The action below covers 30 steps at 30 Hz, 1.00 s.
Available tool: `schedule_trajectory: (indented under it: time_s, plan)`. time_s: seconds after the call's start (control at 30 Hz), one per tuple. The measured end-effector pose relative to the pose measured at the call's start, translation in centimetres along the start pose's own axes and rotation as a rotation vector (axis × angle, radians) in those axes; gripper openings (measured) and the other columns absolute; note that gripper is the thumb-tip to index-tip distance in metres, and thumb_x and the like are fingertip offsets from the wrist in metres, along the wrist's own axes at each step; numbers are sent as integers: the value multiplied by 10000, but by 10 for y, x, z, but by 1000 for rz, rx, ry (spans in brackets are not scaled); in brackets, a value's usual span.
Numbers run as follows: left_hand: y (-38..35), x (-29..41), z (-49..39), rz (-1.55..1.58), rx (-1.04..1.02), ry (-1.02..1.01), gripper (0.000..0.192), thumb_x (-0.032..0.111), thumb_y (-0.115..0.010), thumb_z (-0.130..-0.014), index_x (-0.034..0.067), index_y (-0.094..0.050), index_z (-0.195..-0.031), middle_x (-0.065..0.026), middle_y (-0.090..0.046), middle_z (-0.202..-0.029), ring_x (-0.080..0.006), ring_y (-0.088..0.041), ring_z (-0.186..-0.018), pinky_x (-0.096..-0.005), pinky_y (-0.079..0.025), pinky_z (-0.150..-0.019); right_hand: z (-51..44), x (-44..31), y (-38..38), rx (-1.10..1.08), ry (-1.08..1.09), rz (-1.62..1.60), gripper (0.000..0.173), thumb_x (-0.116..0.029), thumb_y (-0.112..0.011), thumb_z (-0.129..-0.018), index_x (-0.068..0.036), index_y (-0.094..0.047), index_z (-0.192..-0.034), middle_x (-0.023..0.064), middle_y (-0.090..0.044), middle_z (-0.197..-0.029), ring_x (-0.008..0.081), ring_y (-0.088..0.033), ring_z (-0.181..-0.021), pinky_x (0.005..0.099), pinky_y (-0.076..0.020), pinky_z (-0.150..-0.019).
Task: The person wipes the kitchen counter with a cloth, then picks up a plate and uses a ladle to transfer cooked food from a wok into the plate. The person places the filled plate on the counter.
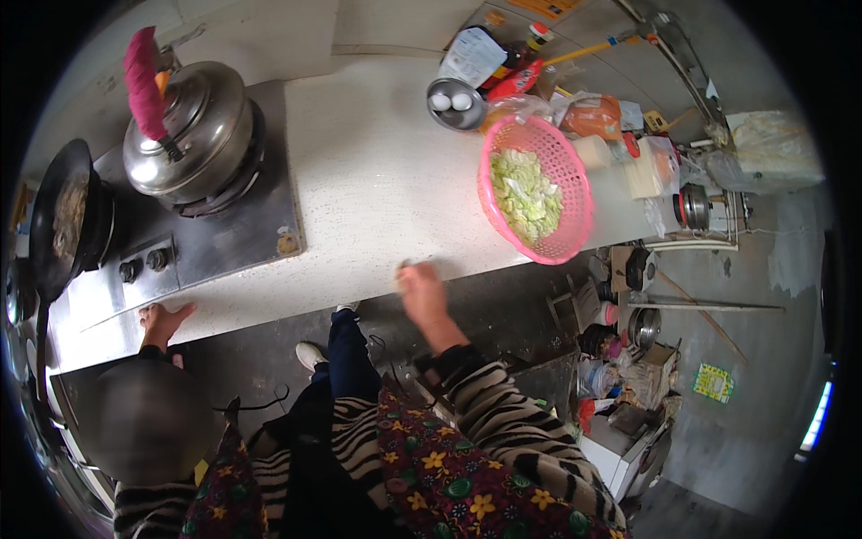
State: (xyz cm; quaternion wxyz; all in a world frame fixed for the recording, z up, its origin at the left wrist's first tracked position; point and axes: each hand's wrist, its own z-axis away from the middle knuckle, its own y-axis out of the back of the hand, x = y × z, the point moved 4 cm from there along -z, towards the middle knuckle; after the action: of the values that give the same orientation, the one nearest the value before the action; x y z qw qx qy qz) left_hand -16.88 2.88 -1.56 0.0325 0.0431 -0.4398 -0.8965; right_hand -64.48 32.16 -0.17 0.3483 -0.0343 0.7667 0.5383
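My left hand rests on the front edge of the white countertop, just below the gas stove. Its thumb points out to the right, and nothing shows in it. Over the counter's front edge, my right hand is curled and blurred by motion. A small pale thing sticks out of its fingers, too blurred to name. Right of that hand stands a pink plastic colander holding chopped cabbage. Behind the colander, two white eggs sit in a metal bowl.
A lidded steel pot with a pink cloth on its handle stands on the stove. A black wok with food sits at the far left, its handle towards me. Bottles and bagged goods crowd the back right. Pots stand below right.
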Motion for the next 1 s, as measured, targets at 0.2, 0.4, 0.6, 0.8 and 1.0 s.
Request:
schedule_trajectory:
  time_s: [0.2,0.4,0.6,0.8,1.0]
  plan:
    - [4,4,2,-90,64,-31,1157,726,-715,-574,-175,-437,-1246,-332,-406,-1326,-429,-378,-1265,-450,-329,-1043,-1,12,10,19,-62,129,62,-134,-589,-828,-82,-608,-799,136,-608,-793,352,-587,-793,445,-472,-697]
    - [5,5,3,-56,51,-40,1156,723,-715,-576,-180,-434,-1242,-340,-428,-1298,-422,-380,-1266,-449,-328,-1044,-24,119,72,182,-383,540,203,-202,-517,-883,-61,-596,-760,143,-616,-745,344,-608,-740,468,-484,-675]
    - [1,7,0,-30,56,-102,1134,714,-716,-578,-115,-428,-1297,-309,-445,-1313,-439,-368,-1270,-452,-294,-1062,-5,64,34,79,-200,353,78,-118,-571,-824,-52,-579,-786,171,-592,-763,374,-579,-772,476,-462,-684]
    - [-1,-1,2,-8,117,-110,1184,674,-752,-568,-97,-329,-1360,-347,-363,-1330,-459,-306,-1274,-477,-274,-1062,9,-34,-19,-231,-170,119,77,-117,-587,-833,-50,-559,-860,143,-614,-862,346,-584,-866,451,-468,-747]
    - [4,6,9,-2,109,-153,1122,692,-721,-591,-138,-425,-1284,-318,-456,-1297,-462,-352,-1257,-479,-286,-1049,-1,-69,-53,-278,-78,79,141,-149,-605,-828,-43,-519,-865,162,-612,-812,372,-582,-823,467,-456,-702]
